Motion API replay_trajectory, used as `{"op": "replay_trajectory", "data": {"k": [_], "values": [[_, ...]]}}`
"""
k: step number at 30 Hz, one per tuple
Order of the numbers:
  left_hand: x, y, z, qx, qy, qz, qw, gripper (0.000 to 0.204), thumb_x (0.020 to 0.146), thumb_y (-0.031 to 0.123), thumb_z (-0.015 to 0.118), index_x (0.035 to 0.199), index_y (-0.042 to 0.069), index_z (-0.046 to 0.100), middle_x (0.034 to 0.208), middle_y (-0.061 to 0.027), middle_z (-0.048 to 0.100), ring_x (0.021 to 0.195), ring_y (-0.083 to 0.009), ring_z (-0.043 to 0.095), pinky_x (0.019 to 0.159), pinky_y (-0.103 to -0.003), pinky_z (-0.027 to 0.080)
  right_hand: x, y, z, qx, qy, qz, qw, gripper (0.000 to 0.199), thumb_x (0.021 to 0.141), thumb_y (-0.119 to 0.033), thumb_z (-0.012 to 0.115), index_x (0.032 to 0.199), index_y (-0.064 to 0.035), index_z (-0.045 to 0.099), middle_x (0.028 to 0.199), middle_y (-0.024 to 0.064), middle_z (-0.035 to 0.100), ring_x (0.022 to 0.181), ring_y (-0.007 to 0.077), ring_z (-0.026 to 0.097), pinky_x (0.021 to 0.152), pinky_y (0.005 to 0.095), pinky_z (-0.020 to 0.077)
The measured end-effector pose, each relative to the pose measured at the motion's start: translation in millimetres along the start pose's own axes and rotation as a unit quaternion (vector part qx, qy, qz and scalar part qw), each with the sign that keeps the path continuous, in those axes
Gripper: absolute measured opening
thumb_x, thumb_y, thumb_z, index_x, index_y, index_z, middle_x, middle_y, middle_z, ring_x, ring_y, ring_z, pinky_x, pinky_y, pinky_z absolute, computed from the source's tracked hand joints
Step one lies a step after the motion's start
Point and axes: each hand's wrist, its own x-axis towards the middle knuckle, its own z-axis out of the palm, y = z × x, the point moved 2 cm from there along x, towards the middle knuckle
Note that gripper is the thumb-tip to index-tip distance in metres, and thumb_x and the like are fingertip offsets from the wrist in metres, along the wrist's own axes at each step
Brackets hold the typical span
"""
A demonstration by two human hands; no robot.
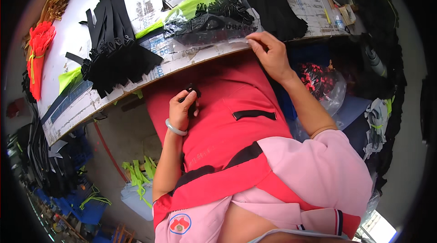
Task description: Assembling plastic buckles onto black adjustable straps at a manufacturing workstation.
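— Worktable first: what lay on its pale, scuffed top?

— At the far left a bundle of orange-red strips hung over the edge, then a fan of black zipper pieces spread near the front rim. Further right sat a clear plastic bag with lime-green and black pieces inside, and beyond it another heap of black strips.

— And the person's hands?

— The left hand, a pale bangle on its wrist, was curled shut around a small black piece, held above the red garment that lay across the lap, below the table's edge. The right hand reached up to the rim; its thumb and fingertips were pinched on the bag's lower right corner.

— Anything lower down?

— Lime-green strips lay on a pale bag on the floor at the left, and a clear bag of red and black pieces sat just right of the right forearm
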Motion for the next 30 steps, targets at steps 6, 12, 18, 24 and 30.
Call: {"op": "replay_trajectory", "data": {"k": [6, 12, 18, 24, 30], "values": [[10, 2, 10, 0.041, -0.028, -0.03, 0.998, 0.02, 0.091, 0.019, 0.063, 0.087, 0.0, 0.063, 0.066, -0.006, 0.058, 0.046, -0.0121, 0.049, 0.042, -0.023, 0.039, 6, 45, -54, -0.297, -0.111, -0.038, 0.948, 0.047, 0.074, -0.008, 0.063, 0.121, -0.0117, 0.058, 0.127, 0.0061, 0.05, 0.122, 0.0269, 0.042, 0.101, 0.0405, 0.0342], [7, 1, 17, 0.077, -0.039, -0.044, 0.995, 0.02, 0.091, 0.019, 0.062, 0.086, 0.0, 0.064, 0.064, -0.0054, 0.057, 0.046, -0.0117, 0.049, 0.042, -0.023, 0.039, -6, 66, -59, -0.274, -0.037, -0.025, 0.961, 0.024, 0.076, -0.01, 0.069, 0.1, -0.01, 0.068, 0.104, 0.0043, 0.06, 0.11, 0.0217, 0.052, 0.094, 0.0352, 0.0382], [17, 31, 56, 0.091, -0.122, -0.062, 0.986, 0.028, 0.094, 0.022, 0.057, 0.111, 0.0, 0.064, 0.066, -0.0012, 0.054, 0.049, -0.0079, 0.046, 0.042, -0.021, 0.036, -15, 10, -49, -0.109, 0.093, -0.153, 0.978, 0.026, 0.075, 0.008, 0.065, 0.097, -0.0063, 0.066, 0.096, 0.0062, 0.061, 0.085, 0.0225, 0.062, 0.072, 0.0303, 0.0508], [43, 50, 107, 0.061, -0.171, -0.038, 0.983, 0.021, 0.09, 0.025, 0.064, 0.091, 0.004, 0.068, 0.062, 0.0, 0.055, 0.046, -0.0073, 0.048, 0.041, -0.021, 0.033, -49, -19, 8, 0.003, -0.036, -0.202, 0.979, 0.026, 0.071, 0.012, 0.064, 0.093, -0.003, 0.066, 0.099, 0.0105, 0.062, 0.092, 0.0259, 0.062, 0.08, 0.0326, 0.0507], [30, 40, 81, 0.108, -0.146, -0.041, 0.982, 0.017, 0.087, 0.019, 0.067, 0.083, 0.002, 0.066, 0.064, 0.0005, 0.056, 0.046, -0.0064, 0.048, 0.041, -0.021, 0.034, -59, -16, 14, 0.112, -0.004, -0.004, 0.994, 0.016, 0.086, -0.01, 0.066, 0.101, -0.0032, 0.065, 0.091, 0.006, 0.062, 0.081, 0.0159, 0.061, 0.07, 0.0261, 0.0494]]}}
